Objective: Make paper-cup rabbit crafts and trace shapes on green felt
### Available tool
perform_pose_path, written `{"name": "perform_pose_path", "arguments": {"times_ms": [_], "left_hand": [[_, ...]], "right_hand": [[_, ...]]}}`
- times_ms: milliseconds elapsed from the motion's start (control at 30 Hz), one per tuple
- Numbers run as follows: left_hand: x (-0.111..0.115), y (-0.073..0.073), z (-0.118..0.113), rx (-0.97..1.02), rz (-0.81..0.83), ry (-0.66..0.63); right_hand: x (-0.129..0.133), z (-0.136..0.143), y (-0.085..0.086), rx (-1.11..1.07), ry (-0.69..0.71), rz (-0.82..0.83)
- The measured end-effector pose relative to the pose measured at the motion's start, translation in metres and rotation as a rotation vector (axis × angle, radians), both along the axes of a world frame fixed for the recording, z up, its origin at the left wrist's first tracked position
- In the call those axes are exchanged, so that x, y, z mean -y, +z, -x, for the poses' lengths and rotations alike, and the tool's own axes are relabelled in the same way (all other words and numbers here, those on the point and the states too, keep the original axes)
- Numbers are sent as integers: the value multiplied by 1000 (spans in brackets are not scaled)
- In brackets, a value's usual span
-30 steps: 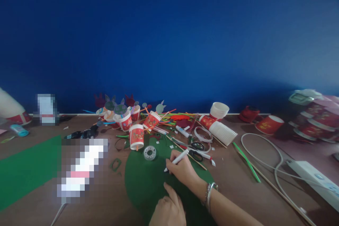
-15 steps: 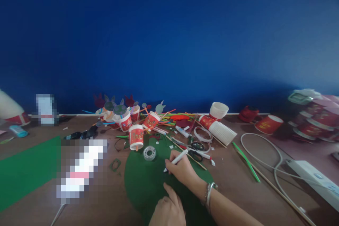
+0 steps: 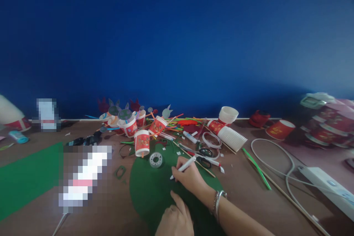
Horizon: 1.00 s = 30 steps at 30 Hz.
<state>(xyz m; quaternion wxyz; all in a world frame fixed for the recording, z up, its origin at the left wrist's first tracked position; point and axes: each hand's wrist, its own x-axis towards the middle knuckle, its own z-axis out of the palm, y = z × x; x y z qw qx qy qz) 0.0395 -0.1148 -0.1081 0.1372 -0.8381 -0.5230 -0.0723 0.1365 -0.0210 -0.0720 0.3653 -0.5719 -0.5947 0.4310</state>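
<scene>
My right hand (image 3: 190, 177) is closed around a white marker (image 3: 187, 163), its tip low at the surface of a dark green sheet of paper (image 3: 145, 191). A bracelet circles that wrist. Lower down, my left hand (image 3: 177, 215) rests on the same sheet, index finger stretched out and the other fingers partly bent, holding nothing. A roll of tape (image 3: 152, 161) lies on the sheet, left of the marker. Just beyond my right hand are black-handled scissors (image 3: 205, 162) and another marker (image 3: 211, 161) with a red end.
Red paper cups (image 3: 142, 143) with paper animal shapes and straws crowd the back. A cup stack (image 3: 231, 137) lies right of them. A power strip (image 3: 326, 182) and looping cable (image 3: 290, 158) are at the right. Another green sheet (image 3: 30, 180) and a pixelated bright object (image 3: 85, 177) lie left.
The marker tip has shifted very slightly to the left, with my right fingers following it. My left hand stays in place.
</scene>
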Motion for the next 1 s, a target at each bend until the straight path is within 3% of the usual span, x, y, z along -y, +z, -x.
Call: {"name": "perform_pose_path", "arguments": {"times_ms": [233,467,700,1000], "left_hand": [[0,-5,1,-5,22,-5],[0,2,2,-46,37,-53],[-3,7,3,-59,88,-45],[-3,8,1,-49,73,-41]], "right_hand": [[-1,1,0,-33,-4,21],[-10,-17,8,-274,-171,15],[-15,-26,7,-16,-98,-67],[-13,-23,11,130,-59,-106]]}}
